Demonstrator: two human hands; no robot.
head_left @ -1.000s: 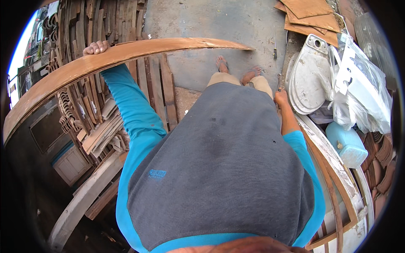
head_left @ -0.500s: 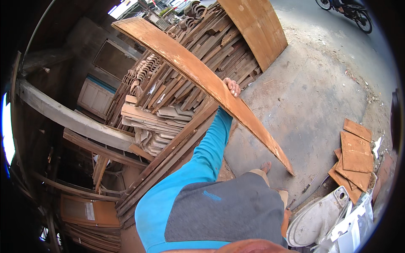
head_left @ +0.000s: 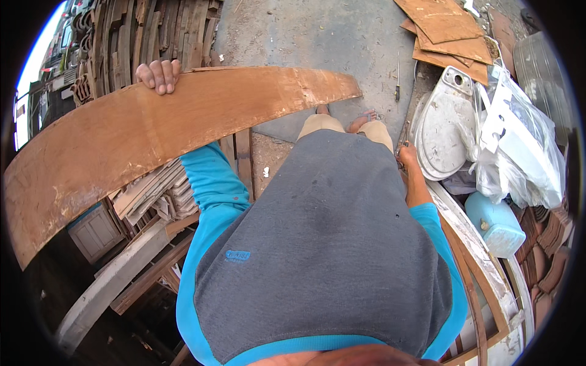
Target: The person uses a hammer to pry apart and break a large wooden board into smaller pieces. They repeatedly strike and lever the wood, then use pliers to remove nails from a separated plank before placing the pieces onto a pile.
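A long brown plywood board [head_left: 201,110] stretches across the left and middle of the view, tilted and held off the ground. My left hand [head_left: 159,76] is closed over its far edge, fingers showing on the near face, while the board hides most of that forearm. Beside my right thigh, my right hand [head_left: 407,155] is closed round something small and dark that I cannot make out. A thin tool with a dark handle, like a screwdriver [head_left: 397,91], lies on the grey ground ahead of my feet.
Brown board pieces [head_left: 448,30] lie at the far right. Closer stand a dirty white toilet seat lid [head_left: 447,119], clear plastic bags [head_left: 525,158] and a light-blue jerrycan [head_left: 494,226]. Stacked timber [head_left: 152,30] fills the far left. Wooden frames [head_left: 488,274] lean at my right.
My view has swung to the right and down. The board now lies more level across the left, still in my left hand. My right hand has come into clearer view.
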